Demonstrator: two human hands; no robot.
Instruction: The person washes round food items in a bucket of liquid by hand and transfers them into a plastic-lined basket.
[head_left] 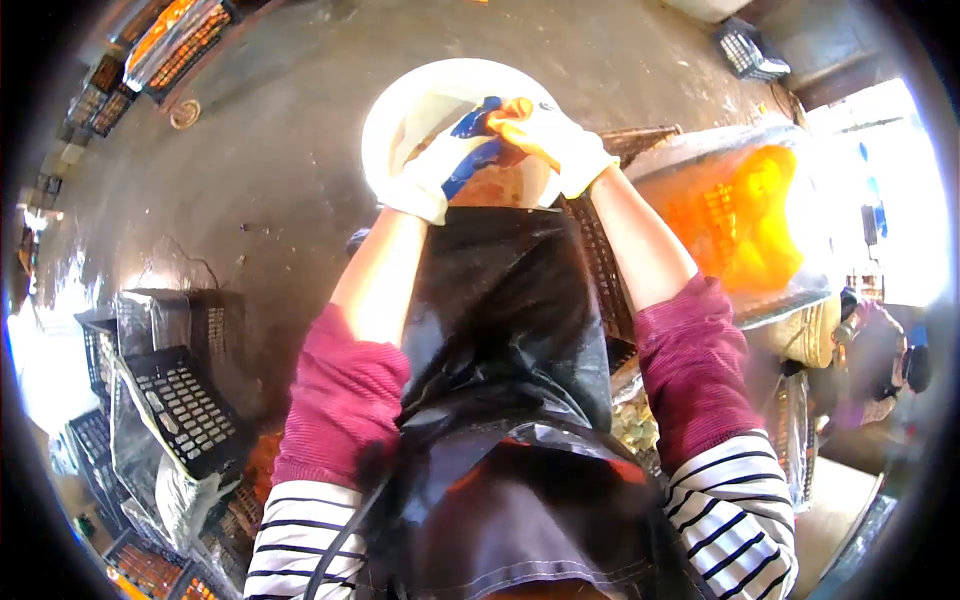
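Note:
A white round tub [382, 130] stands in front of the black apron, with something reddish-brown low inside it. Over the tub, my left hand [455, 165] wears a white glove with blue fingers, curled inward. My right hand [545, 137], in a white glove with orange fingertips, meets it there. The fingers of both hands are bent together around something small that I cannot make out. Glare hides the detail between them.
Orange contents fill a plastic-lined crate [680, 210] at the right. Black crates [190, 410] are stacked at the left. Another person [875, 350] is at the far right. More crates [180, 50] line the upper left, and a dark crate [750, 52] lies at the upper right.

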